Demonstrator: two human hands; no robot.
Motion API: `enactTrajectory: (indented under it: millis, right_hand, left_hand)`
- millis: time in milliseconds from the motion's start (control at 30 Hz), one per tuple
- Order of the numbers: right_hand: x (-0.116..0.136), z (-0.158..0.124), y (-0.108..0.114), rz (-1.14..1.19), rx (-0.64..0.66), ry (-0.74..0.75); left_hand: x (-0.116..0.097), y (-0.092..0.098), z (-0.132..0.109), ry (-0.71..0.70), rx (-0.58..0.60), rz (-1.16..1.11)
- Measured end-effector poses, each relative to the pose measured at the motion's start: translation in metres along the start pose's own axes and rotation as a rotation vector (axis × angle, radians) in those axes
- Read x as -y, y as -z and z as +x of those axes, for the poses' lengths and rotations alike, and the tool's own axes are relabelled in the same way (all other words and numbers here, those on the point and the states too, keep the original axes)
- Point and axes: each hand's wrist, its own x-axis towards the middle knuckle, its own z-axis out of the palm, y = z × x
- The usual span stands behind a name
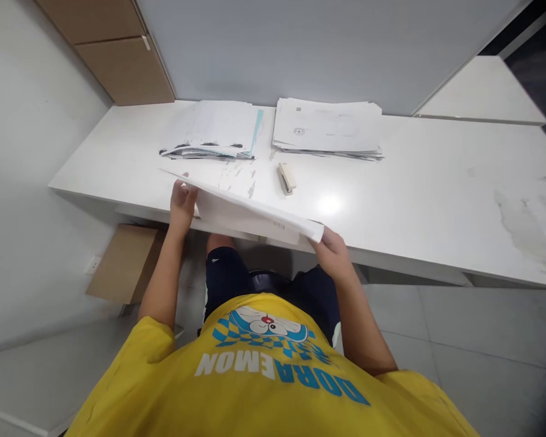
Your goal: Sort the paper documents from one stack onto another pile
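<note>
Between my two hands a stretch of white paper [255,213] is held up over the desk's front edge, tilted so that I see it nearly edge-on. Whether it is one sheet or more I cannot tell. My left hand [183,200] is closed on its left end, and my right hand [333,250] grips the right end, fingers partly behind it. Just beyond the paper lies a cream stapler [287,178] on the desk. Two paper stacks lie farther back: a left stack [218,126] with a light-blue sheet showing, and a right stack [327,127] with printed marks.
The white desk [428,182] runs across the view, with stains at its right end. A grey panel [277,48] rises behind it. Brown cabinets [122,67] hang at the upper left. Below the desk's left side stands a cardboard box [122,264].
</note>
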Motion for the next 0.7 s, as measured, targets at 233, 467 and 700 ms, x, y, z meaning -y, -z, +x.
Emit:
enactTrajectory:
  millis: [233,467,700]
  right_hand:
    - [-0.021,0.024,0.016,0.115,-0.271,0.053]
    - [-0.042,0.037,0.004,0.23,-0.578,0.104]
    - [-0.03,0.028,-0.002,0.178,-0.676,0.071]
  left_hand:
    - [-0.052,-0.047,0.01,-0.036,-0.171,-0.165]
    - [-0.059,-0.083,0.0,-0.085,-0.427,-0.198]
    - [-0.077,-0.087,-0.005,-0.023,-0.344,-0.205]
